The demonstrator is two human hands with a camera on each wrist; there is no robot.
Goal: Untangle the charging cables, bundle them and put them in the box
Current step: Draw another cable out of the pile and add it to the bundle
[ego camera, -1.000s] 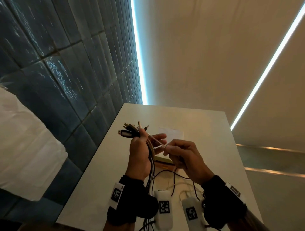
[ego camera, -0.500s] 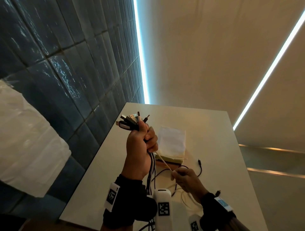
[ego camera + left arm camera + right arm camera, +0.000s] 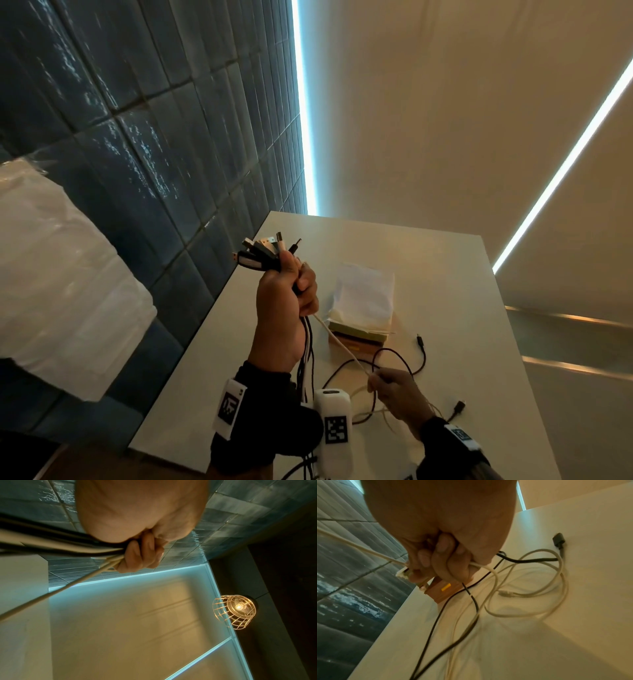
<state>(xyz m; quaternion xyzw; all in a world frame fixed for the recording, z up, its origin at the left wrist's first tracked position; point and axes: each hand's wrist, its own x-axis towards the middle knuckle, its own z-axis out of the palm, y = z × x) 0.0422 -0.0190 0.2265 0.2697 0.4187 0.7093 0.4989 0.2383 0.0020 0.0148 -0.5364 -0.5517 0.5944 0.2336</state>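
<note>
My left hand (image 3: 287, 291) is raised above the table and grips a bundle of black and white charging cables (image 3: 306, 356); their plugs (image 3: 263, 251) fan out above the fist. In the left wrist view the fingers (image 3: 137, 555) curl round the cables (image 3: 60, 543). A white cable (image 3: 342, 346) runs taut from that fist down to my right hand (image 3: 394, 390), which pinches it low over the table. The right wrist view shows the right hand's fingers (image 3: 440, 561) curled round the white cable (image 3: 494, 580). A brown box (image 3: 356, 342) with white paper on top sits behind.
Loose black cable (image 3: 407, 359) and white cable loops (image 3: 539, 601) lie on the white table (image 3: 445, 274), with a black plug (image 3: 559, 540) at the right. A dark tiled wall (image 3: 154, 154) runs along the table's left edge. A white wrapped bundle (image 3: 51, 274) is at far left.
My right hand slid down the white cable from beside the left fist to near the table, pulling it taut. The left hand closed into a fist and stayed raised.
</note>
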